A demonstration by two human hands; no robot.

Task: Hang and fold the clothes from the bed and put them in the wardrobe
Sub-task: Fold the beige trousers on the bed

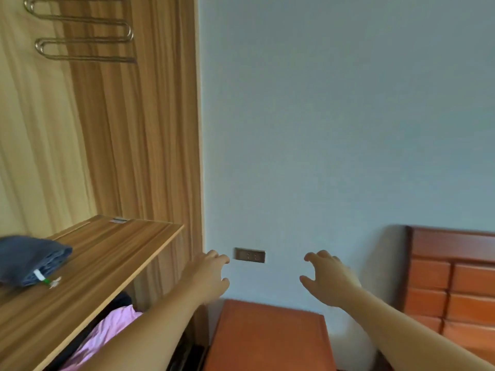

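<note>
1. Head view, task items: folded grey-blue garment (32, 259) on wardrobe shelf (112, 263), at far left; tag end toward the shelf's front edge, long axis roughly along the shelf edge. Pink garment (107, 336) in the compartment below the shelf, partly hidden by the left forearm.
2. Bed clothes: not in view. Only the red-brown headboard (452, 277) visible at far right, so remaining clothes judged to lie right of and below the frame.
3. Left hand (211, 274): empty, fingers loosely curled, raised in front of the wall just beside the wardrobe side panel (150, 143); nearer of the two to the shelf and the pink garment.
4. Right hand (328, 278): empty, fingers spread and loosely curled, well apart from the left; nearer to the headboard side.
5. Between the hands: wall socket (250, 255); beneath them, orange bedside table (267, 338).
6. Upper left: metal hanger rails (85, 38) inside the wardrobe.
7. Judgement: next move likely a turn rightward toward the bed, right hand leading.
</note>
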